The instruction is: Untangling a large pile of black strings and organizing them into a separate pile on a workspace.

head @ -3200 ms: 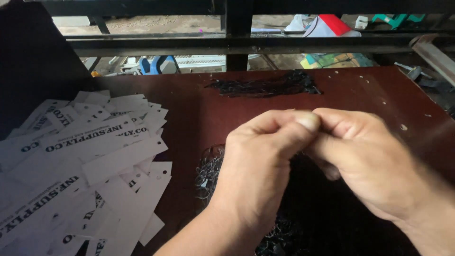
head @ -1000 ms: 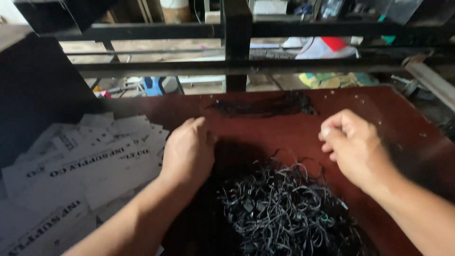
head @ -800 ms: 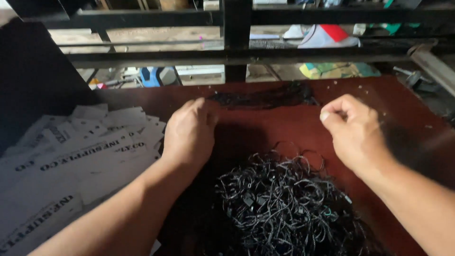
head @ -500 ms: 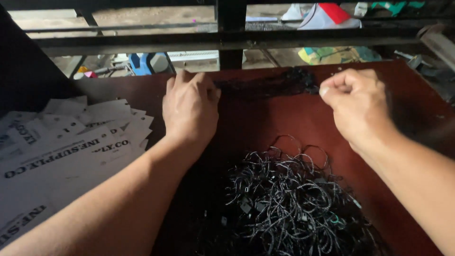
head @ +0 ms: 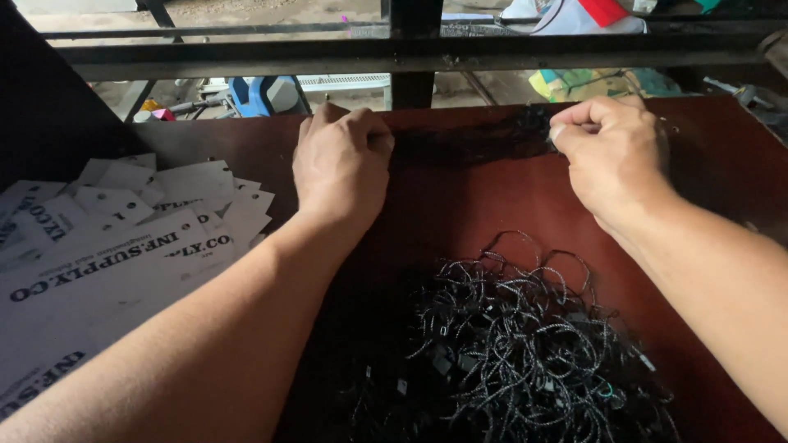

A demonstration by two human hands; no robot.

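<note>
A straight bundle of black cords [head: 476, 143] lies along the far edge of the reddish-brown table [head: 492, 205]. My left hand [head: 341, 164] is curled shut over its left end, knuckles up. My right hand [head: 611, 152] pinches the right end between thumb and fingers. A thin cord seems to run between the two hands, but it blends into the bundle. Nearer to me, between my forearms, sits a loose tangled heap of black-and-white speckled cords [head: 509, 353] with small dark fasteners.
A spread of white card tags with black print [head: 123, 238] covers the table's left side. A dark metal rail [head: 410, 53] runs just beyond the far edge, with clutter on the ground behind it. A dark panel [head: 41, 115] stands at the far left.
Both hands have moved away from me, from above the tangled heap to the far edge, and spread apart along the straight bundle. The view has tilted down with them.
</note>
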